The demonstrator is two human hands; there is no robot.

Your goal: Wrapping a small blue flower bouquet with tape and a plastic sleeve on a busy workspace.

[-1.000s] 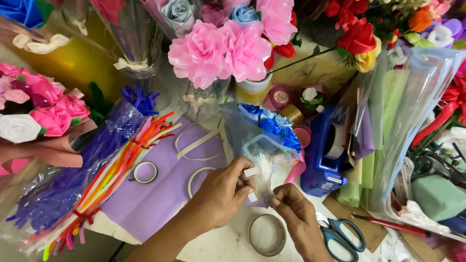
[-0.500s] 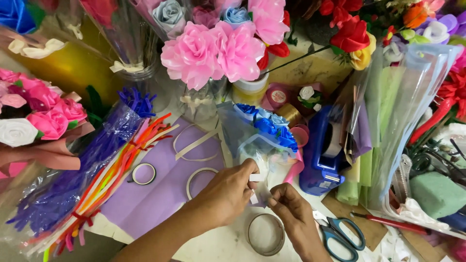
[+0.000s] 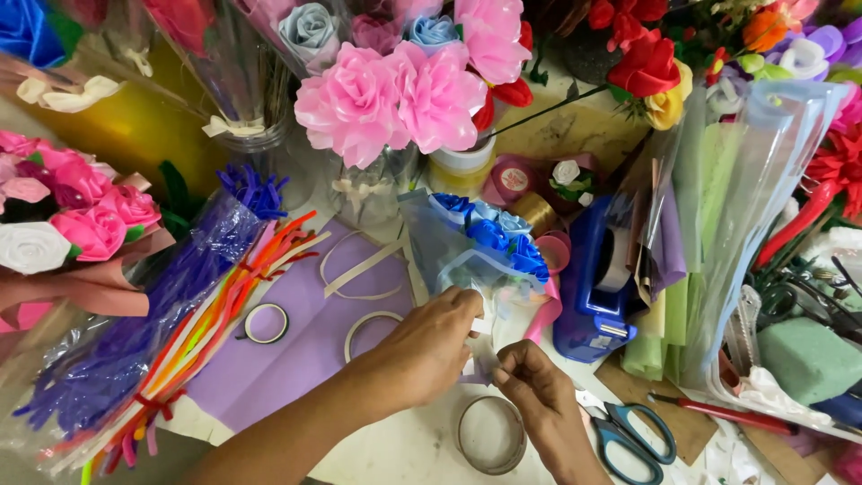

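A lilac paper sheet covers the lower-left middle of the frame, with bundled pipe cleaners along its left edge. At centre lies a small blue-rose bouquet in clear wrap. The left hand pinches its wrapped stem just below centre; the right hand grips the stem's lower end. Teal-handled scissors lie at lower right, and a tape roll lies at bottom centre.

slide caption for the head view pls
Both hands, left and right, pinch a wrapped blue bouquet beside scissors.
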